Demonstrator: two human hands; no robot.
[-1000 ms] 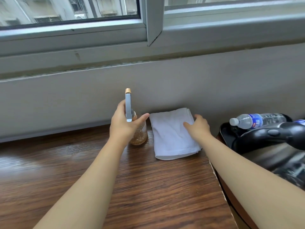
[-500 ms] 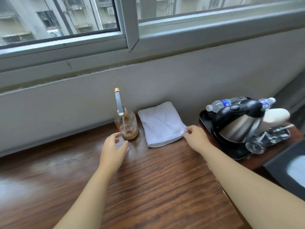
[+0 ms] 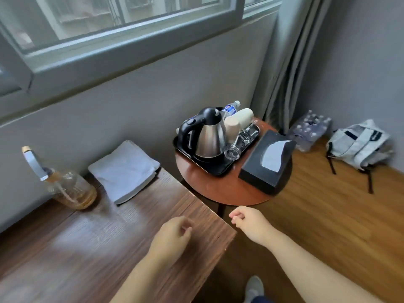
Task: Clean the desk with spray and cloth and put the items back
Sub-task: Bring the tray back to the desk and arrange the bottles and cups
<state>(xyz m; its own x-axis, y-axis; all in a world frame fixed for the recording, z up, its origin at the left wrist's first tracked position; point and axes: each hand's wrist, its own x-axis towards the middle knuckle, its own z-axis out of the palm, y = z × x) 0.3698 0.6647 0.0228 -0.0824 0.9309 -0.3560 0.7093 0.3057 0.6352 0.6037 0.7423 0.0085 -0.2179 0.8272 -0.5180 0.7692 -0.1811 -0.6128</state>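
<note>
Left hand (image 3: 172, 239): hovering over the surface (image 3: 91, 248) near its right corner, around 6 o'clock, grip loose with fingers curled in, nothing in it.
Right hand (image 3: 249, 224): out past the surface edge, over the floor (image 3: 328, 215), about 5 o'clock, grip narrow with fingertips pinched close, empty too.
Spray bottle (image 3: 67, 186): way over at 9 o'clock, standing by the wall, amber liquid low in the glass, nozzle leaning left.
Cloth (image 3: 124, 170): folded white, right beside the bottle toward 10 o'clock, flat on the surface against the wall, well away from both hands.
Round side surface (image 3: 218, 191): up at 1 o'clock, just beside the corner.
Tray (image 3: 209, 167): black, on that round one, carrying a steel kettle (image 3: 209, 138), water bottle (image 3: 230, 109), paper cups (image 3: 238, 122) and glasses (image 3: 242, 138) lying down.
Tissue box (image 3: 266, 161): black, right of the tray, touching or nearly, hard to say.
Backpack (image 3: 358, 145): on the floor at 2 o'clock, next to a wrapped pack of bottles (image 3: 310, 132).
</note>
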